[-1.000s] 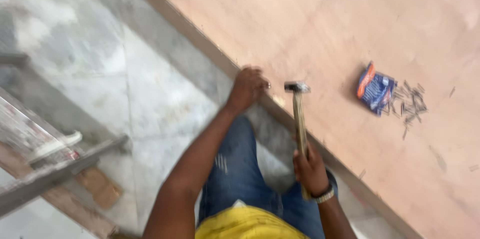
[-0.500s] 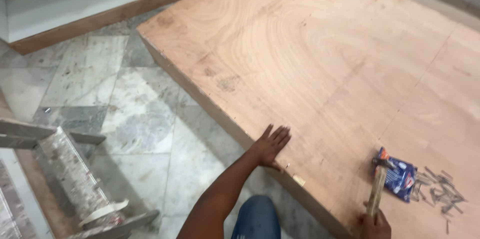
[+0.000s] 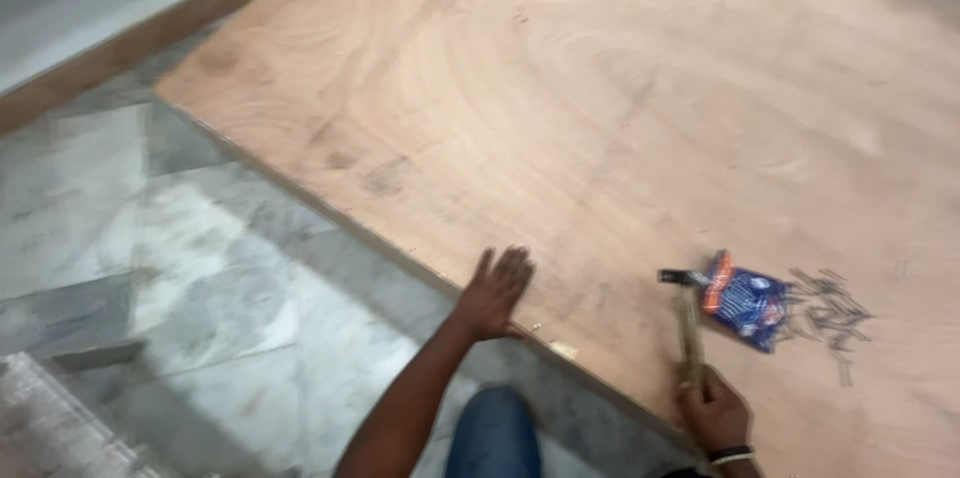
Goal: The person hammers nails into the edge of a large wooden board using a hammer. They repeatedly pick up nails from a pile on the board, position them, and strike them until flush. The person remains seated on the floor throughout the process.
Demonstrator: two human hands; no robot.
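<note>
My right hand (image 3: 715, 416) has its grip clamped on a hammer (image 3: 688, 323) by the handle, head up, just beside a blue packet (image 3: 745, 303) and loose nails (image 3: 825, 313). My left hand (image 3: 497, 290) lies flat, fingers spread, on the plywood (image 3: 600, 98) near its edge, above the marble floor (image 3: 180, 268).

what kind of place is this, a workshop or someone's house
Probably a room under fit-out or carpentry work rather than a set workshop. A large plywood sheet lies on a marble tile floor, loose nails are scattered beside a blue packet, and the right hand holds a hammer.
</note>
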